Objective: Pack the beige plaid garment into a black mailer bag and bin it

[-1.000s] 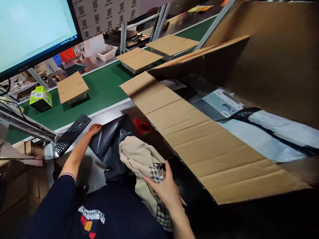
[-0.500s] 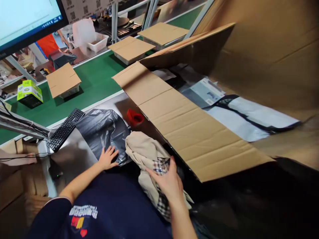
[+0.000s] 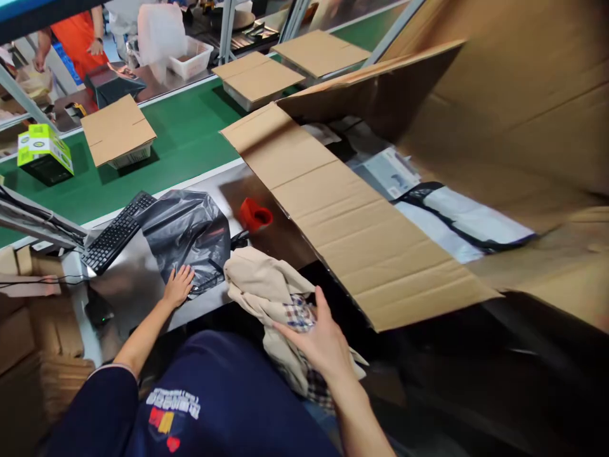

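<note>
My left hand point(image 3: 177, 285) lies flat with fingers spread on the near edge of a crumpled black plastic bag point(image 3: 187, 230) on the steel table point(image 3: 128, 289). My right hand point(image 3: 320, 337) grips a folded beige garment with a plaid lining point(image 3: 266, 292) at the table's front edge, thumb up against the plaid part. A red tape dispenser point(image 3: 254, 214) sits just beyond the bag and garment.
A big open cardboard box point(image 3: 361, 235) holding grey and white mailer bags point(image 3: 457, 219) fills the right. A black keyboard point(image 3: 114, 232) lies left of the bag. Flat cartons point(image 3: 117, 130) and a green-yellow box point(image 3: 44, 151) ride the green conveyor point(image 3: 190, 146). A person in orange point(image 3: 78, 35) stands beyond.
My left hand slid from the bag's far edge by the keyboard back to its near edge and flattened. The bag now lies spread out. My right hand kept hold of the garment.
</note>
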Motion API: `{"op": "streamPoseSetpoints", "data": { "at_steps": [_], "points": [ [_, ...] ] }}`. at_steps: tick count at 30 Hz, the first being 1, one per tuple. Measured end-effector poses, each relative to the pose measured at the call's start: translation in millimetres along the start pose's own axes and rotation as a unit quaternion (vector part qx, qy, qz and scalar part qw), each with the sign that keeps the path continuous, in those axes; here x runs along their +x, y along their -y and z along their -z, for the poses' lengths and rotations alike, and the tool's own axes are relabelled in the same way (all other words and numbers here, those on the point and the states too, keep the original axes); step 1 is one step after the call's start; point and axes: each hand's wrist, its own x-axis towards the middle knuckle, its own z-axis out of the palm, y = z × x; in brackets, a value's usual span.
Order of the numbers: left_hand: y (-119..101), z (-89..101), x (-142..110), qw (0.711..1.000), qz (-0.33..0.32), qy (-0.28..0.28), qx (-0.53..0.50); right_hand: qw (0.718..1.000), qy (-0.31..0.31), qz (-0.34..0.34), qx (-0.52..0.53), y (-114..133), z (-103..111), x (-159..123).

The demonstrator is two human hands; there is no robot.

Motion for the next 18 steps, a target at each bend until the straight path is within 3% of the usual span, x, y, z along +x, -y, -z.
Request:
{"op": "streamPoseSetpoints", "data": {
  "at_steps": [5, 11, 15, 18],
  "points": [
    [-12, 4.0, 3, 0.994, 0.049, -0.031, -0.091, 0.999, 0.011, 0.049, -0.013, 10, 1, 4],
    [-1, 19.8, 7, 0.980, 0.118, -0.067, -0.143, 0.991, 0.035, 0.127, -0.013, 22, -4, 16],
    [5, 36.1, 17, 0.964, 0.178, -0.105, -0.167, 0.980, 0.069, 0.184, -0.028, 32, -16, 27],
    [-4, 53.1, 22, 0.947, 0.222, -0.152, -0.176, 0.967, 0.119, 0.221, -0.049, 47, -33, 37]
  ]
}}
